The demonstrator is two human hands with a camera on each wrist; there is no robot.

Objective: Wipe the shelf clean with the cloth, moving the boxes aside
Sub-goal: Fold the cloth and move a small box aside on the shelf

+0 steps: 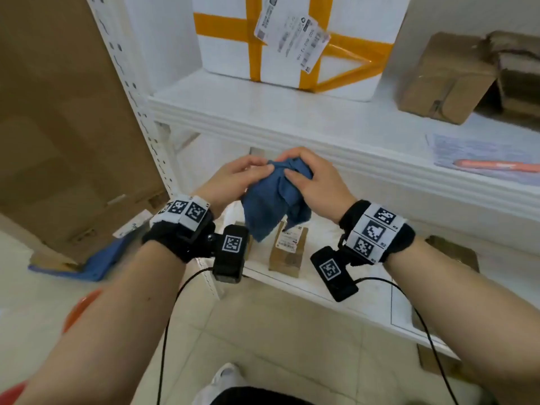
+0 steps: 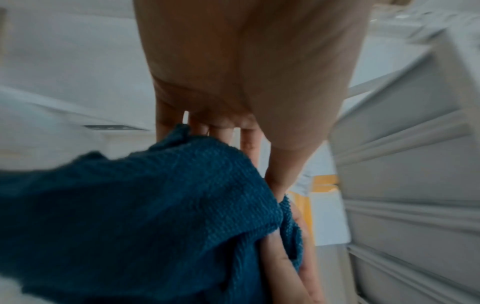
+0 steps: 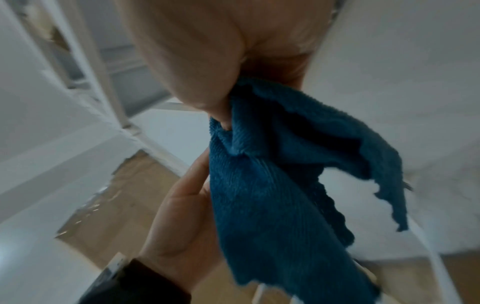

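White shelf [image 1: 292, 118]: foam box [image 1: 292, 39] (orange-taped), cardboard box [image 1: 447, 80].

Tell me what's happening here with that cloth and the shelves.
A person stands at a white shelf unit, holding a blue cloth in mid-air with both the left hand and the right hand, seemingly bunching it. No wiping yet. A white foam box and cardboard boxes sit on the shelf above.

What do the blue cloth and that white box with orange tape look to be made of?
Blue cloth: soft woven or knit textile, probably microfibre or terry; ribbed looped texture and limp folds show in the wrist views. White box: likely foam, going by its thick matte white walls, though that is uncertain; it is strapped with glossy orange plastic tape.
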